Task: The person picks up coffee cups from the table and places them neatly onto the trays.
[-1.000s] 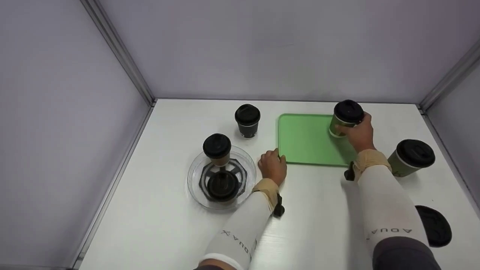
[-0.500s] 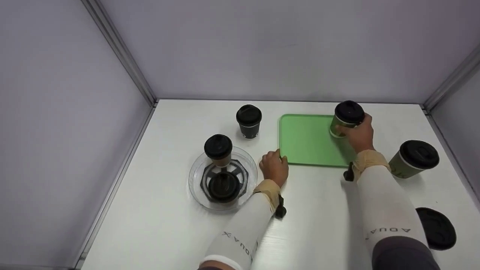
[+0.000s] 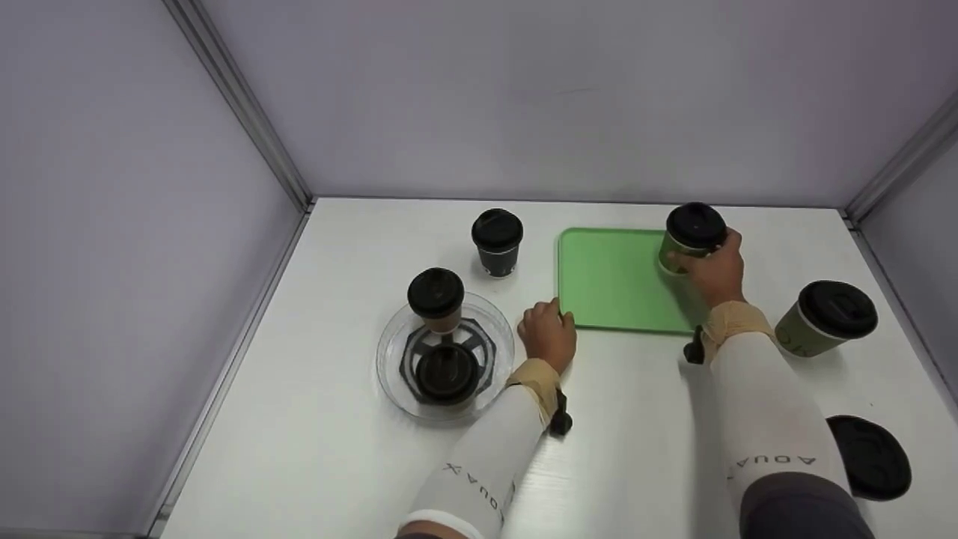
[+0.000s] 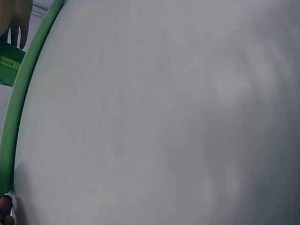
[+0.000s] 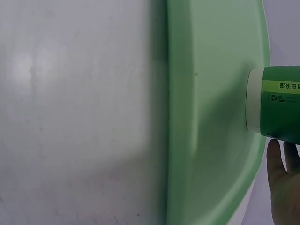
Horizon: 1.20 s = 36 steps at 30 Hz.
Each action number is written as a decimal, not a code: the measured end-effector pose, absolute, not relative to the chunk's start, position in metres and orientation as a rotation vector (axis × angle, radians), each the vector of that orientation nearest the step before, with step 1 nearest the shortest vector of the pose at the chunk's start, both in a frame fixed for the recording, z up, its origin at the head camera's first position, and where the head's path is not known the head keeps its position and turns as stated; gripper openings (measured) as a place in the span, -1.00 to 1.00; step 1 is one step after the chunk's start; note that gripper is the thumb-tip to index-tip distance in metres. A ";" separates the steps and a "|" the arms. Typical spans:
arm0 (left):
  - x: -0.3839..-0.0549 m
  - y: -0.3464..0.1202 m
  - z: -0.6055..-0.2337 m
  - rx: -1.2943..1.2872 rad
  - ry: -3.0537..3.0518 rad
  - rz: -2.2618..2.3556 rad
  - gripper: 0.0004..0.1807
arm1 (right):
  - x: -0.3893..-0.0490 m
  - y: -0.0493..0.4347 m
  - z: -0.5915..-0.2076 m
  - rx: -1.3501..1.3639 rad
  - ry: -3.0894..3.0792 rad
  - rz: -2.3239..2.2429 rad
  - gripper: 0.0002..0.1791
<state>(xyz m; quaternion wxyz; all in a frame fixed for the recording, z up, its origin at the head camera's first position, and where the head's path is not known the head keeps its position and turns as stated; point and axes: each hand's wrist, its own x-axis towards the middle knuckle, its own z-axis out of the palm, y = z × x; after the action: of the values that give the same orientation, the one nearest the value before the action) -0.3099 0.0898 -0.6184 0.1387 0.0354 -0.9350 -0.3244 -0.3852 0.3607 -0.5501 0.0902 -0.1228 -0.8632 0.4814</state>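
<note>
A green paper coffee cup [image 3: 673,251] with a black lid stands at the far right part of a light green tray [image 3: 614,281]. My right hand [image 3: 720,271] grips this cup from its right side, the thumb across its front. In the right wrist view, fingers lie against the green cup wall [image 5: 281,103], whose pale base end is over the tray. My left hand [image 3: 546,335] holds the tray's near left corner between curled fingers and thumb. Only its fingertips [image 4: 5,206] show in the left wrist view, right at the green rim [image 4: 16,122].
Left of the tray, a clear round plate [image 3: 389,374] carries two black-lidded cups, one with a brown body [image 3: 441,320]. Behind it stands a dark cup [image 3: 498,243]. A larger green cup [image 3: 812,329] and another black lid [image 3: 872,457] are beside my right arm.
</note>
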 end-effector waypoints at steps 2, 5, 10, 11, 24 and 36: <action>-0.310 0.090 -0.619 0.098 -2.695 -0.935 -0.68 | -0.385 0.360 -0.550 -0.366 -2.560 1.431 0.14; -0.311 0.091 -0.619 0.103 -2.697 -0.929 -0.67 | -0.384 0.360 -0.550 -0.370 -2.560 1.430 0.15; -0.311 0.091 -0.618 0.104 -2.694 -0.928 -0.67 | -0.384 0.359 -0.549 -0.392 -2.561 1.424 0.15; -0.311 0.091 -0.618 0.104 -2.692 -0.928 -0.67 | -0.384 0.359 -0.549 -0.396 -2.561 1.424 0.16; -0.309 0.090 -0.615 0.100 -2.725 -0.949 -0.65 | -0.381 0.358 -0.551 -0.320 -2.561 1.415 0.27; -0.311 0.091 -0.622 0.105 -2.704 -0.946 -0.65 | -0.368 0.366 -0.531 -0.309 -2.497 1.409 0.36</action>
<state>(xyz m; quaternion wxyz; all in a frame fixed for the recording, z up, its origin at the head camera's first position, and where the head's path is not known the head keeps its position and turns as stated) -0.3114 0.0906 -0.6216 0.1370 0.0362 -0.9344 -0.3268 -0.3675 0.3663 -0.5306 0.1287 -0.1063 -0.8586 0.4846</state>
